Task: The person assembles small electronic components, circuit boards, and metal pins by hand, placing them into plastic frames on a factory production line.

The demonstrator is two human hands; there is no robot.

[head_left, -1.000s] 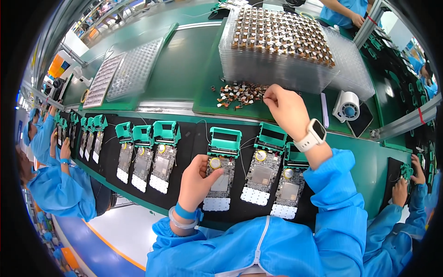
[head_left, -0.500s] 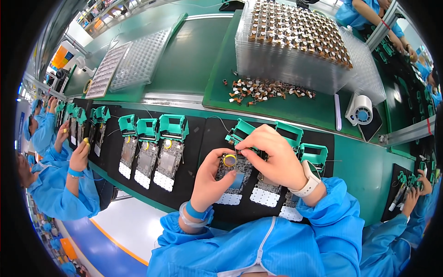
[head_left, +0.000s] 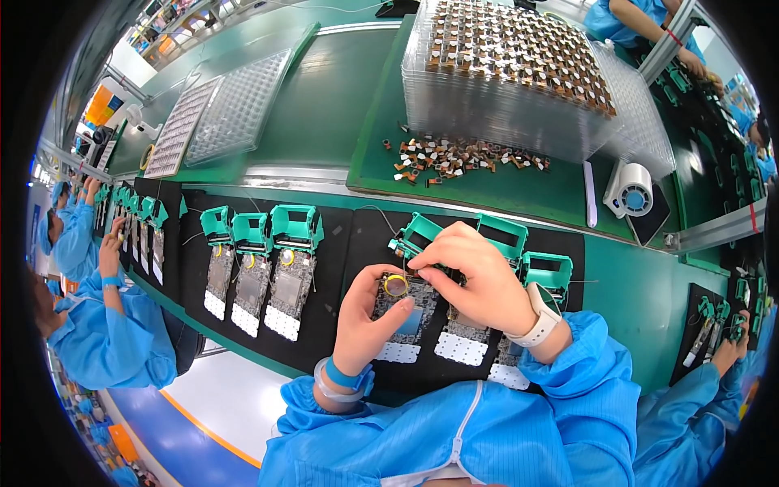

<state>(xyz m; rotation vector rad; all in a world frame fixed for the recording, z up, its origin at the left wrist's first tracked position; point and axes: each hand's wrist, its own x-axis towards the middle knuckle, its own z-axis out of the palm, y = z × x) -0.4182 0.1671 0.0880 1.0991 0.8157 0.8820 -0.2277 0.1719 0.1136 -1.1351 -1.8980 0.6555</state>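
Note:
A circuit board (head_left: 398, 316) with a white lower end lies on a black mat, below a green plastic frame (head_left: 418, 233). My left hand (head_left: 361, 321) is closed around the board's left side, thumb on its face and index finger near a round part with a yellow rim (head_left: 396, 285). At the board's top edge, my right hand (head_left: 466, 272) pinches thumb and index finger together beside a thin wire. What lies between those fingertips is too small to make out. My right hand partly covers a neighbouring board (head_left: 462, 346) with its own green frame (head_left: 501, 237).
Several similar boards with green frames (head_left: 296, 227) lie to the left on the black mat (head_left: 337, 243). Behind stand stacked clear trays (head_left: 503, 105) of small parts, a loose parts pile (head_left: 462, 158) and a small white fan (head_left: 633, 191). Co-workers (head_left: 105, 325) sit on both sides.
My hands keep almost the same pose at the board's top edge. The view has shifted slightly. On the left, the co-worker's hand has moved farther from me, and the boards there lie differently.

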